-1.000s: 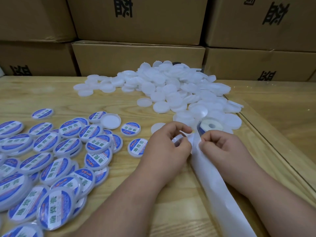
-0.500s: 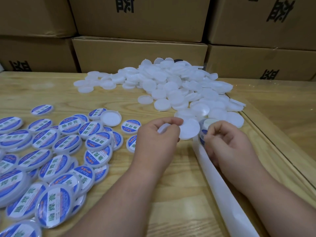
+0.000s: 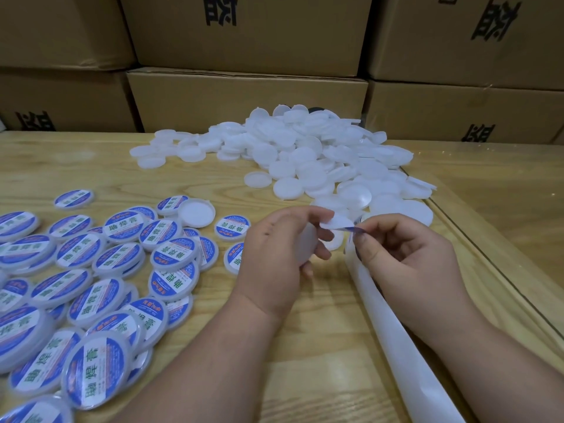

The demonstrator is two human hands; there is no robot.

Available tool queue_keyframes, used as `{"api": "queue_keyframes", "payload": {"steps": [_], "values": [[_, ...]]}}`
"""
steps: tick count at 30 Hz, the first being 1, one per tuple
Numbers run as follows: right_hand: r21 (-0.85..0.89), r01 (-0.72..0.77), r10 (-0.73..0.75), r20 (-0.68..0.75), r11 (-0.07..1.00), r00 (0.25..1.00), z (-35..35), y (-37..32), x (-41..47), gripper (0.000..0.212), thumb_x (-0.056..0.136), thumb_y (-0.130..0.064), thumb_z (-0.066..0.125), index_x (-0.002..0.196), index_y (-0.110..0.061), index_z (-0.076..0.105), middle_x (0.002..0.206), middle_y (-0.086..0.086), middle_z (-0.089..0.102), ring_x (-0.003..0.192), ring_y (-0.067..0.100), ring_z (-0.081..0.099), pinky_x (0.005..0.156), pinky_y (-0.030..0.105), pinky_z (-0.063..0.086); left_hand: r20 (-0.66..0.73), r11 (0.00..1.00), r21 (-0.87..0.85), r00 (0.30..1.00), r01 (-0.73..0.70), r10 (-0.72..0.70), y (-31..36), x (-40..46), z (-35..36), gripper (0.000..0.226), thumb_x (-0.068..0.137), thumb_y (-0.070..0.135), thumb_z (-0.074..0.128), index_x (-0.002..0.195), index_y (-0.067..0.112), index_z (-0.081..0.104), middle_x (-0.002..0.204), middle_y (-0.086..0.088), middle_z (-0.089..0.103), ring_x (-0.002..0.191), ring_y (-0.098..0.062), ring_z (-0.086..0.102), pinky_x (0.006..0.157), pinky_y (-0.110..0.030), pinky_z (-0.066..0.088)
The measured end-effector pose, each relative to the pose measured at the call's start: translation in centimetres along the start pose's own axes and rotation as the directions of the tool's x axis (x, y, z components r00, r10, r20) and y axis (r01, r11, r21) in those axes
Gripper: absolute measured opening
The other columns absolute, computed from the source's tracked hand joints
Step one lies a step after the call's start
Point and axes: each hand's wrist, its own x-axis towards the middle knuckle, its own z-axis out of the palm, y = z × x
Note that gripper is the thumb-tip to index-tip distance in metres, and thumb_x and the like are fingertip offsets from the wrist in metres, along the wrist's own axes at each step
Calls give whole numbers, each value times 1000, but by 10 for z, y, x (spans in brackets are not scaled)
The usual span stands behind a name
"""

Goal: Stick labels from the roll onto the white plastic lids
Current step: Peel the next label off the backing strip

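Observation:
My left hand (image 3: 280,248) grips a plain white lid (image 3: 306,250) in its curled fingers, and its thumb and forefinger also touch a peeled label (image 3: 335,223) seen from its white back. My right hand (image 3: 403,254) pinches the blue edge of that label at the other end. The label roll is almost hidden behind my right hand; its long white backing strip (image 3: 406,346) trails toward me. A heap of bare white lids (image 3: 305,157) lies beyond my hands. Several labelled blue-and-white lids (image 3: 122,270) cover the table's left side.
The wooden table (image 3: 320,346) has a raised border (image 3: 488,254) running along its right side. Stacked cardboard boxes (image 3: 244,96) form a wall right behind the lid heap. One upturned lid (image 3: 196,212) sits among the labelled ones.
The left hand turned the picked-up lid into its palm. A label has come off the roll and now hangs between both hands, raised a little above the table.

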Motion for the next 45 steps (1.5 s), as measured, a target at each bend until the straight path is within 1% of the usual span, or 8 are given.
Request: {"api": "queue_keyframes", "payload": {"steps": [2, 5, 7, 9, 14, 18, 25, 45], "values": [[71, -77, 78, -12, 995, 997, 0, -3, 0, 25, 91, -5, 70, 79, -27, 73, 58, -7, 59, 51, 7, 53, 48, 16, 43, 43, 991, -131, 999, -2, 8, 1, -1, 0, 42, 80, 28, 36, 104, 13, 68, 76, -13, 70, 61, -26, 63, 42, -26, 35], [260, -238, 236, 39, 936, 971, -4, -5, 1, 18, 90, -11, 69, 76, -21, 72, 54, 1, 51, 40, 10, 42, 38, 20, 35, 29, 976, -217, 999, 22, -16, 0, 1, -1, 32, 80, 23, 34, 103, 15, 53, 80, -18, 72, 66, -31, 67, 41, -25, 39], [404, -357, 316, 166, 842, 934, -8, -6, 5, 9, 86, -16, 66, 77, -15, 67, 52, 2, 45, 36, 11, 30, 36, 18, 24, -1, 971, -237, 999, 41, -43, 0, 3, -1, 23, 91, 16, 33, 101, 15, 54, 88, -17, 76, 77, -29, 72, 44, -28, 46], [474, -515, 389, 342, 714, 855, -12, -8, 9, 17, 79, -28, 63, 81, -12, 67, 48, 1, 38, 32, 8, 23, 35, 15, 18, 0, 961, -264, 996, 83, -86, 1, 5, -2, 24, 102, 13, 34, 100, 16, 58, 97, -14, 78, 87, -23, 75, 47, -29, 51], [397, -752, 415, 652, 526, 635, -22, -8, 16, 33, 73, -35, 73, 94, -10, 74, 41, -2, 34, 29, 5, 21, 33, 11, 20, 40, 928, -330, 984, 176, -172, 5, 7, -2, 30, 106, 24, 36, 102, 14, 64, 103, -18, 77, 88, -31, 75, 48, -29, 53], [373, -806, 351, 757, 460, 551, -25, -7, 17, 50, 67, -37, 85, 105, -5, 75, 40, -3, 37, 33, 8, 14, 33, 11, 22, 114, 925, -307, 974, 222, -196, 5, 8, -2, 30, 85, 27, 43, 102, 12, 62, 105, -19, 76, 99, -41, 72, 53, -30, 55], [379, -818, 365, 756, 433, 543, -24, -7, 17, 55, 62, -38, 90, 104, -5, 74, 40, -2, 36, 34, 9, 12, 34, 11, 19, 161, 940, -273, 973, 204, -164, 0, 10, -2, 37, 72, 22, 44, 101, 10, 64, 106, -19, 76, 94, -35, 74, 55, -32, 56], [385, -823, 376, 751, 418, 543, -24, -5, 17, 65, 60, -38, 91, 112, -3, 71, 38, -2, 34, 33, 8, 13, 34, 11, 19, 157, 959, -241, 981, 150, -114, -7, 13, -4, 31, 78, 15, 44, 102, 12, 64, 105, -15, 77, 97, -34, 75, 52, -30, 56]]}}
